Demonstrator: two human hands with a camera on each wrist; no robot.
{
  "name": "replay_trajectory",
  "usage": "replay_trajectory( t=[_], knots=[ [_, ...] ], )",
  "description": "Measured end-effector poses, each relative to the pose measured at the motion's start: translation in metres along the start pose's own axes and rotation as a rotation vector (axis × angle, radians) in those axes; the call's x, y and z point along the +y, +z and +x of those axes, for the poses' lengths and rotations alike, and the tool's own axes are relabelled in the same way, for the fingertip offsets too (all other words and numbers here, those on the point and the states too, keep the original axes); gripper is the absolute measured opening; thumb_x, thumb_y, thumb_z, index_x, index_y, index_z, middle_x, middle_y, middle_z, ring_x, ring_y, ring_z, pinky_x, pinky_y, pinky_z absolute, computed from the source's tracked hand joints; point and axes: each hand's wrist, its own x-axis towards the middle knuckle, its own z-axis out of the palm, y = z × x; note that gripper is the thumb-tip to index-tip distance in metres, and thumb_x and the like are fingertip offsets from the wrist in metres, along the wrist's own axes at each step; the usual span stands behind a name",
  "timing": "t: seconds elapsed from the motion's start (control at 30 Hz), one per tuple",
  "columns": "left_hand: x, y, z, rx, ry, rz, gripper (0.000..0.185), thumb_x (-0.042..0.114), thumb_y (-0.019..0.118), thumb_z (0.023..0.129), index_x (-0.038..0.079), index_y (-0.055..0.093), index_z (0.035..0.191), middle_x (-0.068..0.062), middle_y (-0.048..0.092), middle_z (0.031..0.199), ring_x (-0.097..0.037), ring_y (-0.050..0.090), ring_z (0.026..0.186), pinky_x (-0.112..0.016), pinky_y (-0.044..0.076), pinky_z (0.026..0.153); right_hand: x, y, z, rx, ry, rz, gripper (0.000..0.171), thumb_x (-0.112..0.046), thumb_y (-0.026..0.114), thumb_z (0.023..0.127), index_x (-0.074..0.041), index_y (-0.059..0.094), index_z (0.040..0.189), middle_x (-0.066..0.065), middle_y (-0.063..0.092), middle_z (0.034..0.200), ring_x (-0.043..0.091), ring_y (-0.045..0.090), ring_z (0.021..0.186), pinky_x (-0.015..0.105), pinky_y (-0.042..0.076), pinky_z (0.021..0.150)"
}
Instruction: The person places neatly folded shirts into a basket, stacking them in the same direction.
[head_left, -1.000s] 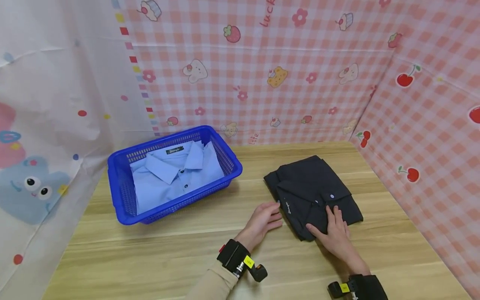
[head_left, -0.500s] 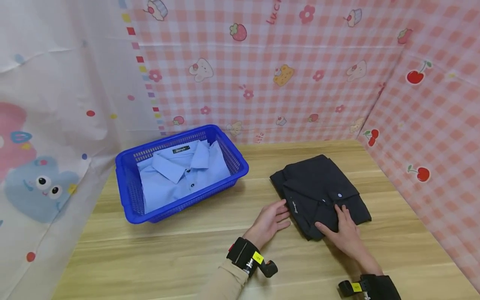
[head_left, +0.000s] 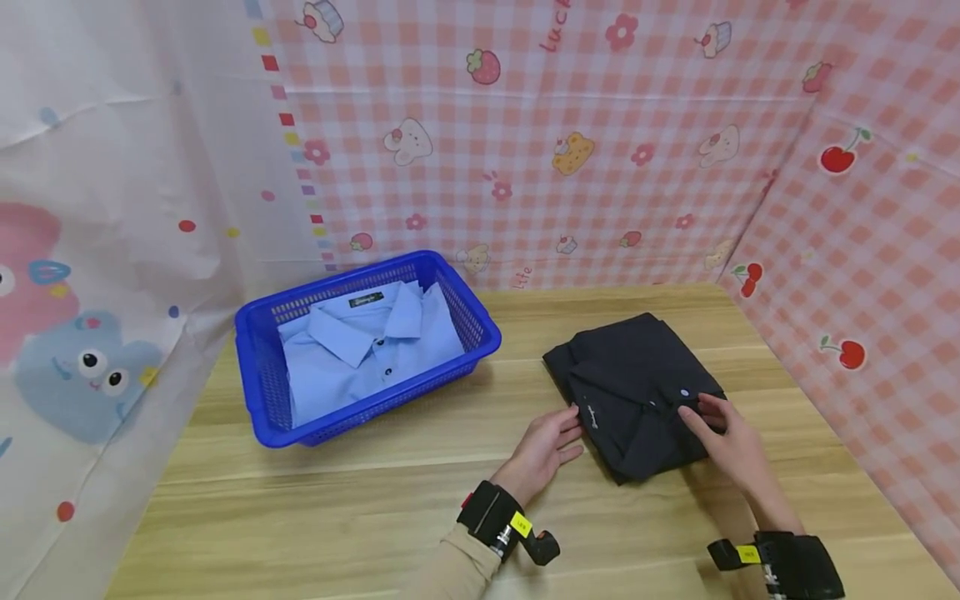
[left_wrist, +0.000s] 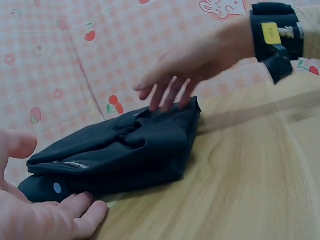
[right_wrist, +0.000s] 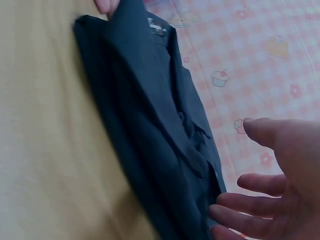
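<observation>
Where two hands meet, one black shirt [head_left: 637,392].

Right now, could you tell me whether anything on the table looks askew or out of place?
Only mildly: the folded black shirt lies at an angle to the table edge, between both hands, outside the blue basket holding the light blue shirt. Nothing looks spilled or damaged.

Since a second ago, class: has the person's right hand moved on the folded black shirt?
Yes. The right hand has shifted from the near edge of the black shirt to its right side, by the white button.
</observation>
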Motion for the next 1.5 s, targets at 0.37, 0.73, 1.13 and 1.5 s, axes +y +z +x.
replay_trajectory(
  t=[0.37,0.73,1.13,1.5],
  knots=[
    [-0.005,-0.001,-0.002,0.001,0.031,-0.017,0.063,0.021,0.057,0.104,-0.015,0.033,0.151,-0.032,0.044,0.153,-0.045,0.040,0.145,-0.058,0.036,0.118,0.009,-0.012,0.025,0.067,0.074,0.061,0.075,-0.045,0.054,0.106,0.012,0.037,0.151,0.037,0.042,0.151,0.052,0.042,0.137,0.064,0.037,0.109],
    [-0.005,0.002,-0.005,0.027,0.045,0.002,0.065,0.020,0.059,0.103,-0.017,0.034,0.149,-0.029,0.044,0.154,-0.045,0.037,0.147,-0.057,0.037,0.117,0.027,-0.008,0.034,0.071,0.153,0.080,0.076,-0.043,0.055,0.106,0.013,0.032,0.152,0.039,0.037,0.153,0.053,0.035,0.142,0.065,0.031,0.115],
    [-0.002,0.005,-0.004,0.057,0.021,0.043,0.072,0.021,0.064,0.100,-0.018,0.030,0.150,-0.030,0.047,0.150,-0.046,0.040,0.144,-0.059,0.042,0.113,0.036,-0.013,0.044,-0.050,0.266,0.121,0.090,-0.054,0.050,0.104,0.009,0.017,0.160,0.043,0.026,0.157,0.056,0.027,0.145,0.066,0.029,0.117],
    [-0.001,0.002,-0.005,0.007,0.034,0.045,0.046,0.021,0.060,0.103,-0.008,0.053,0.137,-0.018,0.064,0.133,-0.031,0.060,0.125,-0.063,0.042,0.111,0.037,-0.018,0.046,-0.189,0.314,0.232,0.097,-0.060,0.046,0.104,0.008,0.007,0.161,0.040,0.017,0.161,0.053,0.023,0.148,0.064,0.024,0.121]
  ],
)
